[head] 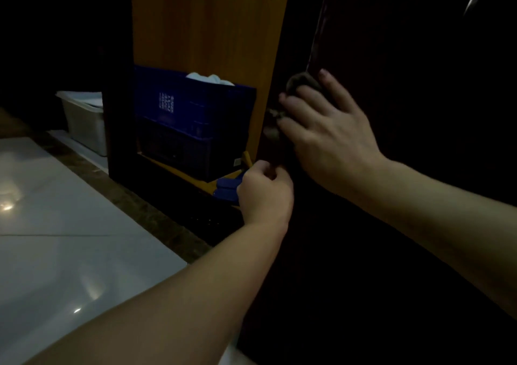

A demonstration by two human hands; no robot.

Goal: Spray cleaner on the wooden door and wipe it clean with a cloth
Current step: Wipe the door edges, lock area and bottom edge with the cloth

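Head view, right hand (327, 132) presses cloth (303, 83) on door (405, 57)

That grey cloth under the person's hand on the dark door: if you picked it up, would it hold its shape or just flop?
Probably flop. The cloth is bunched into soft folds under the right hand, which suggests thin, limp fabric. It looks light, since spread fingers alone pin it to the upright door. Let go, it would likely drop rather than cling, though the dim light hides its texture.
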